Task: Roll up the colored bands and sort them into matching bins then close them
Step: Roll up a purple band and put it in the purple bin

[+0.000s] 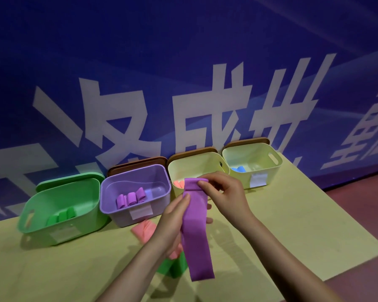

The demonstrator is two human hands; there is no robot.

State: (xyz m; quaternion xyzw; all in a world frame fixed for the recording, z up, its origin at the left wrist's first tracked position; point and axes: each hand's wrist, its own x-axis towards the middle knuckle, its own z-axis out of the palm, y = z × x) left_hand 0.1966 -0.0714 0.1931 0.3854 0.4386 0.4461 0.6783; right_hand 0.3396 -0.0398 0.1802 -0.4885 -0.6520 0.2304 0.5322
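Observation:
A long purple band (195, 234) hangs in the air in front of the bins, its top end folded over. My right hand (223, 192) pinches that folded top. My left hand (172, 223) holds the band just below, thumb on its front. Behind stand an open green bin (59, 232) with green rolls, an open purple bin (140, 216) with three purple rolls (130, 198), a yellow bin (194, 164) with pink rolls, and another yellow bin (271, 171) with a blue roll (238, 169).
A loose pink band (145, 229) and a green band (172, 267) lie on the yellow table cover (282, 225) under my hands. Brown lids (138, 163) and a green lid (70, 179) lean behind the bins against the blue wall. The cover's right edge meets the red floor.

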